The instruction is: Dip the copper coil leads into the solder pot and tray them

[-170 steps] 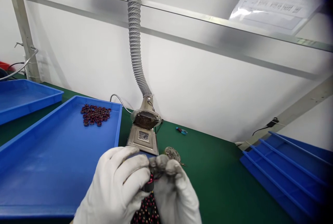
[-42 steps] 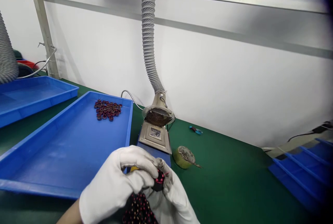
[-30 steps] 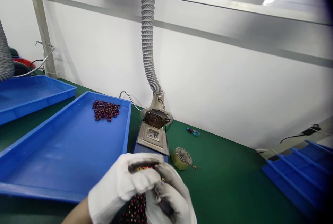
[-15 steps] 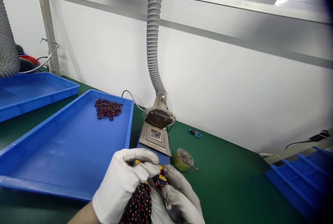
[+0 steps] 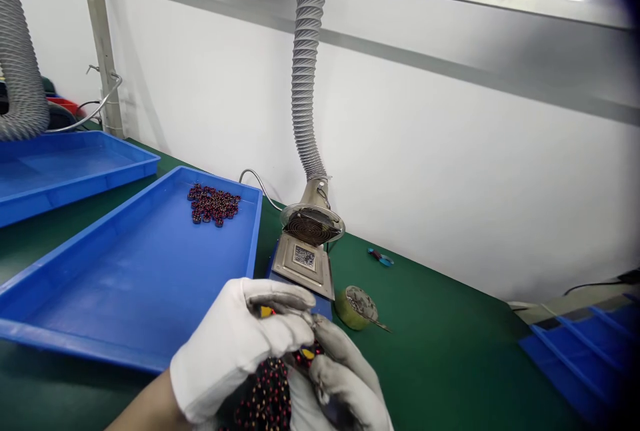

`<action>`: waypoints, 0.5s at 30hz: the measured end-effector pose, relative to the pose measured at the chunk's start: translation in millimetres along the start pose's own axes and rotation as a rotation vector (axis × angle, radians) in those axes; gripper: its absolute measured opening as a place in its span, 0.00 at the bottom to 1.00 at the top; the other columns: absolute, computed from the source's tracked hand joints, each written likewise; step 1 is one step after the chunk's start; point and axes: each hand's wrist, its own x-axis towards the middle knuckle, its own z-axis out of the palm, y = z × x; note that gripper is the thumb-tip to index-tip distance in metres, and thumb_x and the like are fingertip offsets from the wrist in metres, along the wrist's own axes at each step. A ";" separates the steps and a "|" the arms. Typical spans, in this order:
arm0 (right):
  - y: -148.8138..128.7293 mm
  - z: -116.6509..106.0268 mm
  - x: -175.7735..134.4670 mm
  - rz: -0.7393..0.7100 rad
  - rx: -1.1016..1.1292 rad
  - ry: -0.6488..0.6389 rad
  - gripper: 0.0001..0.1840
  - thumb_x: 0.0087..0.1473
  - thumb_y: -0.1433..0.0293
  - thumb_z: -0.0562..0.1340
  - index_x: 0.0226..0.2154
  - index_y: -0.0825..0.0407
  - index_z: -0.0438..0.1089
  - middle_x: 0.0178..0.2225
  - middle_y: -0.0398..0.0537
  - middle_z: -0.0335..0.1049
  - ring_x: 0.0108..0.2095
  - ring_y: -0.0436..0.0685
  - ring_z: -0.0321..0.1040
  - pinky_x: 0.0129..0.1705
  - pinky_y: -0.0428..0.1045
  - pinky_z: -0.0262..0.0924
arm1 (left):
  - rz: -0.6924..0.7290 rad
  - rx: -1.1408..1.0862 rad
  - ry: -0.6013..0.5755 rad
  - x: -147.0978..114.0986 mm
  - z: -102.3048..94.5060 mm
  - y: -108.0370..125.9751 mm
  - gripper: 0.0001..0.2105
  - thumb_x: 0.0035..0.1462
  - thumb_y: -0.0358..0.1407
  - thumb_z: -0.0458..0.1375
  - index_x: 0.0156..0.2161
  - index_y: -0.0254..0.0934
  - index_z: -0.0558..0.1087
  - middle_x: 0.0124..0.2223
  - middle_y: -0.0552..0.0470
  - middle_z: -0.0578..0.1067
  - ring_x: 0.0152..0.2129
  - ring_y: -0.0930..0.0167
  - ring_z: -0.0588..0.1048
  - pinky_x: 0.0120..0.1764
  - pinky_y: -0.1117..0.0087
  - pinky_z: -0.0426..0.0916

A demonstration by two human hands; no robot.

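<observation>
My left hand (image 5: 243, 344), in a white glove, is closed with thumb and fingers pinched together at the bottom centre. A small yellow-and-red part (image 5: 267, 311) shows inside its curl. My gloved right hand (image 5: 347, 371) meets it fingertip to fingertip, its fingers closed around a small dark coil with red wire and a yellow patch (image 5: 307, 353). A dark shape, partly hidden, lies lower in the right palm; I cannot tell what it is. Below the hands is a heap of small dark coils with red and copper-coloured spots (image 5: 270, 397).
Left stands a blue tray (image 5: 125, 284) with a cluster of dark-red coils (image 5: 214, 205) in its far corner. Ahead is a metal-topped solder pot (image 5: 304, 263) under an extraction hood (image 5: 313, 221). A round tin (image 5: 350, 311) with a stick and blue-handled cutters (image 5: 381, 257) lie right.
The view has shifted slightly, moving the background a little to the right. My hands have drawn closer together at the fingertips, covering more of the coil.
</observation>
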 end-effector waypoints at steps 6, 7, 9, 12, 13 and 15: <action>2.4 8.7 -2.2 0.029 0.056 0.172 0.16 0.43 0.83 0.65 0.30 0.48 0.66 0.39 0.47 0.71 0.40 0.56 0.71 0.38 0.50 0.69 | 0.221 -0.204 0.197 4.3 -18.2 1.3 0.09 0.44 0.28 0.62 0.34 0.40 0.77 0.32 0.56 0.80 0.28 0.75 0.77 0.33 0.81 0.70; 3.0 7.2 -2.4 0.054 0.104 0.186 0.15 0.43 0.83 0.65 0.30 0.48 0.65 0.38 0.46 0.71 0.40 0.55 0.71 0.37 0.48 0.69 | 0.263 -0.206 0.247 3.5 -23.3 1.3 0.10 0.45 0.28 0.62 0.35 0.41 0.77 0.33 0.57 0.80 0.29 0.75 0.77 0.35 0.81 0.71; 6.0 0.0 0.5 0.155 0.225 0.152 0.14 0.45 0.79 0.65 0.33 0.47 0.66 0.38 0.46 0.71 0.38 0.54 0.72 0.33 0.46 0.69 | 0.293 -0.067 0.318 -1.1 -37.2 -0.9 0.10 0.46 0.30 0.62 0.36 0.44 0.76 0.34 0.57 0.80 0.30 0.75 0.78 0.35 0.82 0.71; 17.9 -18.8 18.1 0.379 0.298 0.011 0.14 0.42 0.74 0.68 0.33 0.46 0.69 0.37 0.47 0.74 0.37 0.55 0.73 0.32 0.46 0.70 | 0.313 0.476 0.316 -13.8 -67.8 -16.2 0.07 0.45 0.34 0.63 0.32 0.46 0.77 0.37 0.58 0.80 0.34 0.73 0.77 0.37 0.82 0.70; 24.1 -25.5 28.0 0.458 0.283 -0.055 0.13 0.40 0.72 0.70 0.32 0.47 0.71 0.35 0.48 0.75 0.35 0.56 0.73 0.32 0.46 0.70 | 0.353 0.677 0.251 -18.6 -80.1 -25.3 0.06 0.45 0.37 0.63 0.32 0.47 0.77 0.38 0.57 0.80 0.37 0.70 0.76 0.38 0.80 0.70; 39.5 -36.2 52.2 0.613 0.233 -0.160 0.13 0.35 0.70 0.71 0.29 0.50 0.73 0.31 0.49 0.76 0.31 0.56 0.73 0.33 0.47 0.69 | 0.430 0.983 0.124 -27.0 -105.7 -48.9 0.10 0.45 0.38 0.61 0.36 0.49 0.77 0.36 0.57 0.80 0.36 0.67 0.77 0.40 0.74 0.70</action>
